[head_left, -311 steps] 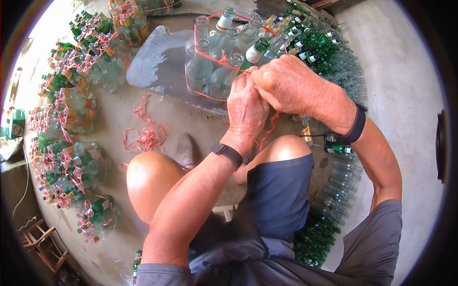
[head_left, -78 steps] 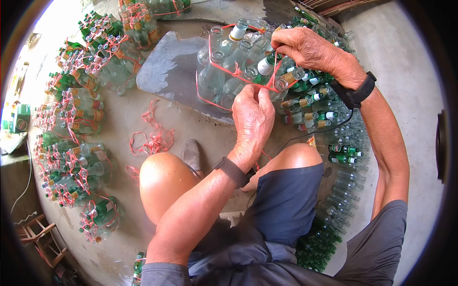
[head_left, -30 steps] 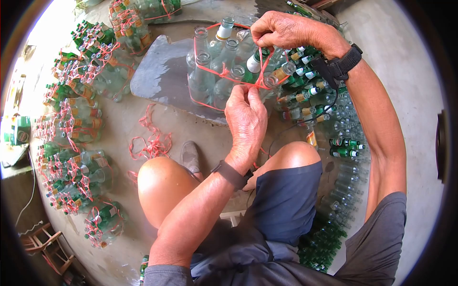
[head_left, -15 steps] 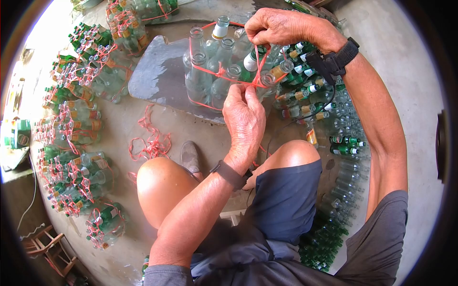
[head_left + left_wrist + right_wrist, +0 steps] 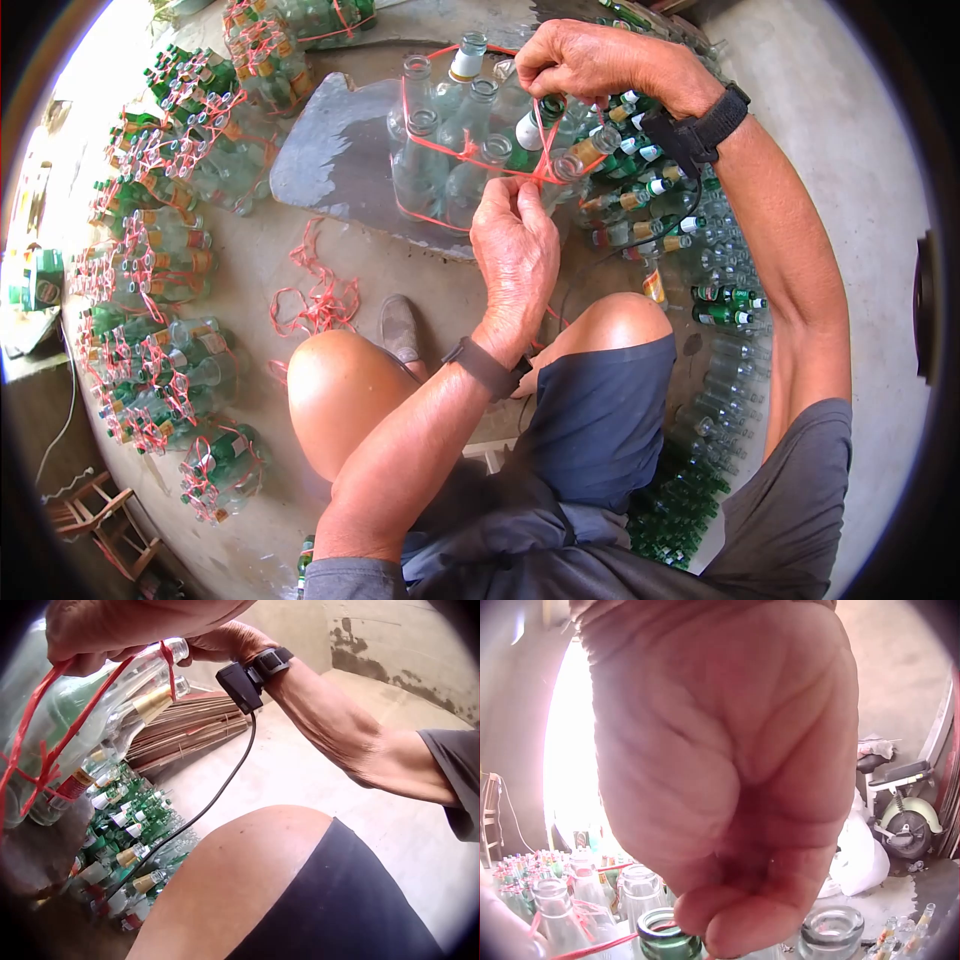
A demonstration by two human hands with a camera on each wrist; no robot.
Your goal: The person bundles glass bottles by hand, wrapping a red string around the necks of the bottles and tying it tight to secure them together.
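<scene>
Clear glass bottles [image 5: 420, 165] stand in a cluster, with a green bottle [image 5: 527, 130] bearing a white neck label among them. Red plastic twine [image 5: 435, 146] runs around their necks and again lower down. At the near side of the cluster, my left hand [image 5: 515, 245] pinches the twine where strands cross. My right hand [image 5: 595, 62] pinches a strand between thumb and curled fingers, held taut above the green bottle's mouth. The right wrist view shows those fingertips close over the green rim [image 5: 664, 930].
The cluster stands on a grey slab [image 5: 330, 150]. Twine-tied bundles of bottles [image 5: 165, 245] line the floor at left. Loose bottles [image 5: 720, 300] lie massed at right. A heap of red twine [image 5: 320, 300] lies near a shoe [image 5: 400, 328]. A black cable [image 5: 217, 799] hangs from the right wrist.
Ten seconds ago both hands were together at the cluster's near right corner. The right hand has since moved up and away, drawing a strand taut. During the last second both hands have hardly moved.
</scene>
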